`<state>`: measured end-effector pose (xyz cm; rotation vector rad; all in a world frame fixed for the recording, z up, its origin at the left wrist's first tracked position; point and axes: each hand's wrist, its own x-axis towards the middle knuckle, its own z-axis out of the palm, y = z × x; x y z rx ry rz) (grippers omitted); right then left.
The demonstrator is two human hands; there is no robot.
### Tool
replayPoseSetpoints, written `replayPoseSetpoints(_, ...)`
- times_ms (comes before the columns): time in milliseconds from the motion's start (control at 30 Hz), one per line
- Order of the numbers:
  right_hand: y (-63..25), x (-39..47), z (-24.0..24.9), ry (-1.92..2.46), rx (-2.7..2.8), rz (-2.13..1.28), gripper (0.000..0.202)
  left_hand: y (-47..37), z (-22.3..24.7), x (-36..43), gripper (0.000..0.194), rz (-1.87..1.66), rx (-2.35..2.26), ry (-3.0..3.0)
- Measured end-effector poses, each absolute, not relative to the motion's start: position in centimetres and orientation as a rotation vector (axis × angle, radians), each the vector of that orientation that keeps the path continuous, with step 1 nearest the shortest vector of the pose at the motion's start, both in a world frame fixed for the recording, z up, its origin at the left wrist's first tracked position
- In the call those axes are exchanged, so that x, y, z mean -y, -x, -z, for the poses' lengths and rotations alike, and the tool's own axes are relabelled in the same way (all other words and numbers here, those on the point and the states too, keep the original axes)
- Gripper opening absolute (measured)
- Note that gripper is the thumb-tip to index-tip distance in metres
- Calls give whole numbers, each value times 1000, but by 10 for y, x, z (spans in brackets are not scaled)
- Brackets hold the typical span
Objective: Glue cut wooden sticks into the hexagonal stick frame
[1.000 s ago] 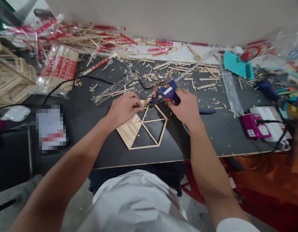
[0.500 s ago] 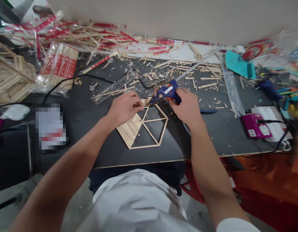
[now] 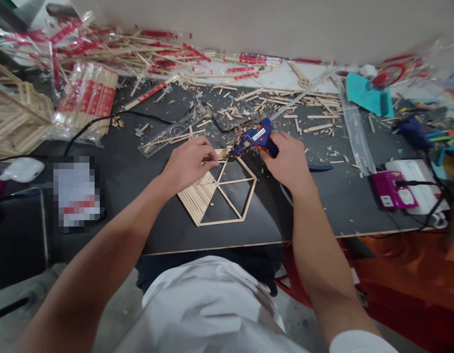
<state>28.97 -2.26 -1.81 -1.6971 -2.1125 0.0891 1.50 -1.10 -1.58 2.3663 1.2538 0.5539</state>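
Observation:
My right hand [image 3: 287, 159] is wrapped round the handle of a blue hot glue gun [image 3: 258, 136], a clear glue stick [image 3: 304, 93] jutting from its back. The gun's nozzle points left, close to the upper edge of a flat hexagonal frame of wooden sticks [image 3: 230, 223]. Two wedges on the frame's left side show rows of sticks [image 3: 193, 200]; the right and lower wedges are bare outlines. My left hand [image 3: 192, 162] rests over the frame's upper left, thumb and fingers pinched together near the nozzle. What lies between those fingertips is hidden.
Stick offcuts [image 3: 318, 127] litter the table behind the gun, beside a clear plastic ruler [image 3: 168, 137]. Wrapped stick bundles [image 3: 89, 100], a phone [image 3: 18, 238] and a blurred-screen device [image 3: 77, 193] lie left. A purple power adapter [image 3: 394, 190] stands right; a black cable [image 3: 138, 113] crosses behind.
The glue gun and my right hand have shifted very slightly right. My left hand keeps its pinch in nearly the same place, and the frame has not moved.

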Motion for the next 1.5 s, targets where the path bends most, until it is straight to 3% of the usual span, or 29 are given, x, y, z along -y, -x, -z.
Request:
replayPoseSetpoints(600, -304, 25, 7, 1780, 2039, -81, 9, -15, 16, 12, 16, -589, -1249, -2381)
replayPoseSetpoints(767, -319, 22, 12, 1922, 1899, -55, 18, -16, 18, 12, 14, -626, -1230, -2366)
replayPoseSetpoints(900, -326, 21, 24, 1961, 1804, -28, 37, -16, 18, 12, 13, -626, -1230, -2360)
replayPoseSetpoints(1067, -306, 29, 18, 1814, 1754, 65, 32, -15, 20, 11, 10, -625, -1234, -2370)
replayPoseSetpoints(1200, -265, 37, 13, 1470, 2019, -176, 19, -14, 22, 11, 17, -670, -1253, -2369)
replayPoseSetpoints(1500, -231, 33, 33, 1281, 2240, -330, 28, -16, 18, 9, 28, -551, -1302, -2323)
